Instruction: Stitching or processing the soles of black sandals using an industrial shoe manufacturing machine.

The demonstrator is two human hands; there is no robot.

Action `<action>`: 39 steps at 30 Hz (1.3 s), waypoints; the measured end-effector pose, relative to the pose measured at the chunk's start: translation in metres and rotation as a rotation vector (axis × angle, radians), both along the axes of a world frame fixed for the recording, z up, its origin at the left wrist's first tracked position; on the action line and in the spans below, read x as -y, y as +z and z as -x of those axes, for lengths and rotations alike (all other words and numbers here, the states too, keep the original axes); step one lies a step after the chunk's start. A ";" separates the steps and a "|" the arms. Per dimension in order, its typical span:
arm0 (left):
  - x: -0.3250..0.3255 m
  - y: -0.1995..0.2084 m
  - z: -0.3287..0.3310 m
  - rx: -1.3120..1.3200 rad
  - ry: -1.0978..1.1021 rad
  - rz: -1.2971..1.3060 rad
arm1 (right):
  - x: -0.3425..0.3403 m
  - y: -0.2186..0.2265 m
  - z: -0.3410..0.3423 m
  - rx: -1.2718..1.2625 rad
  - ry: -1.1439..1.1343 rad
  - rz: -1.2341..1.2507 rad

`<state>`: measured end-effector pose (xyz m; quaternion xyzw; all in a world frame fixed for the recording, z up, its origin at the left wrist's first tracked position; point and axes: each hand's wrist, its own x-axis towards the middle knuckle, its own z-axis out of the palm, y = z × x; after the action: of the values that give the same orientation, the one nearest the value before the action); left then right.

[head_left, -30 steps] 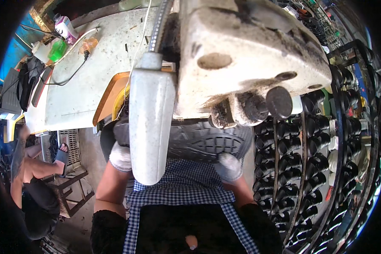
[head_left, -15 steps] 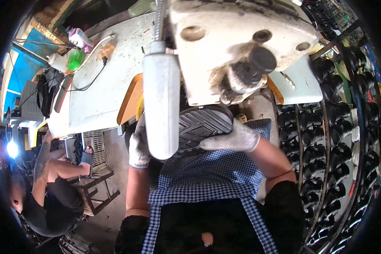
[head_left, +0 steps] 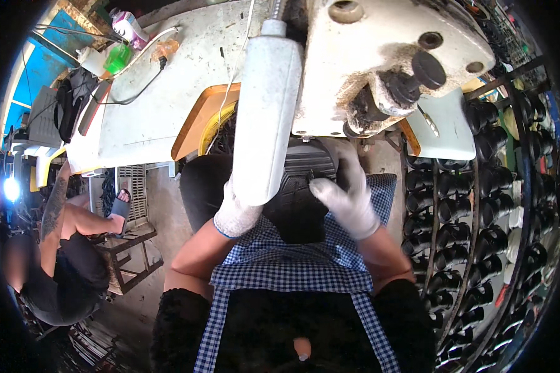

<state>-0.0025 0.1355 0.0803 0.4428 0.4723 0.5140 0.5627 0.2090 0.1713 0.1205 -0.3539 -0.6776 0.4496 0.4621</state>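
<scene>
A black shoe (head_left: 305, 212) with a ridged sole is turned sole up over my lap, its heel end toward me. Its far end lies under the head of a white sewing machine (head_left: 379, 74). My left hand (head_left: 238, 216), in a white knitted glove, is closed at the shoe's left side; the machine's long pale cover (head_left: 267, 118) hides its fingertips. My right hand (head_left: 353, 202), gloved too and slightly blurred, grips the right side, thumb over the sole and fingers along the edge.
A pale worktable (head_left: 149, 118) carries a bottle (head_left: 129, 28), a green object (head_left: 117, 58) and a cable. Racks of black shoes (head_left: 454, 217) stand close on the right. A seated person (head_left: 62, 261) is at the left. My checked apron (head_left: 292, 273) covers my lap.
The shoe has swung from a slant to nearly lengthwise, its heel end now nearer me. My left hand has shifted rightward with it. The view has also moved slightly.
</scene>
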 end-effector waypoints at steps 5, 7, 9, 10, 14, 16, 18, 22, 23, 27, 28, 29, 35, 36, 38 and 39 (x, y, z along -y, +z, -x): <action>0.011 -0.018 -0.023 0.026 0.201 -0.022 | 0.035 -0.036 -0.004 -0.151 -0.119 0.144; 0.015 -0.024 -0.033 0.220 0.241 0.039 | 0.030 -0.036 -0.015 -0.053 -0.099 0.165; 0.015 -0.025 -0.038 0.272 0.251 0.048 | 0.008 -0.024 -0.029 0.041 0.026 0.087; 0.013 -0.025 -0.038 0.237 0.163 0.028 | 0.002 -0.016 -0.030 0.055 0.050 0.056; -0.009 -0.012 -0.025 -0.239 -0.037 -0.143 | -0.040 0.034 -0.034 0.367 0.223 -0.249; -0.018 0.001 -0.014 -0.295 -0.156 -0.144 | -0.058 0.059 -0.034 0.651 0.347 -0.332; -0.024 0.015 -0.008 -0.256 -0.200 -0.132 | -0.075 0.069 -0.024 0.588 0.434 -0.443; -0.022 0.031 -0.013 -0.159 -0.046 -0.165 | -0.071 0.062 -0.028 0.634 0.329 -0.625; -0.019 0.032 -0.015 -0.234 0.020 -0.177 | -0.065 0.055 -0.033 0.698 0.203 -0.656; -0.008 0.027 -0.017 -0.181 0.220 -0.135 | -0.042 0.008 -0.053 0.085 -0.576 -0.483; -0.006 0.025 -0.017 -0.212 0.275 -0.121 | -0.037 -0.007 -0.055 -0.213 -0.733 -0.333; -0.003 0.024 -0.017 -0.183 0.315 -0.137 | -0.033 -0.018 -0.062 -0.486 -0.629 -0.091; 0.007 0.026 -0.032 0.270 0.374 0.030 | -0.003 -0.058 -0.057 -1.067 0.088 0.093; 0.007 0.027 -0.033 0.333 0.382 0.017 | 0.005 -0.059 -0.056 -0.978 0.052 0.105; 0.006 0.025 -0.031 0.474 0.345 0.012 | 0.021 -0.056 -0.058 -0.782 0.046 0.117; 0.004 0.023 -0.028 0.487 0.307 -0.029 | 0.024 -0.057 -0.058 -0.692 0.056 0.111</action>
<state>0.0251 0.1314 0.1033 0.2376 0.3773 0.6911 0.5689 0.2672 0.1476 0.0639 -0.1865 -0.4650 0.5915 0.6317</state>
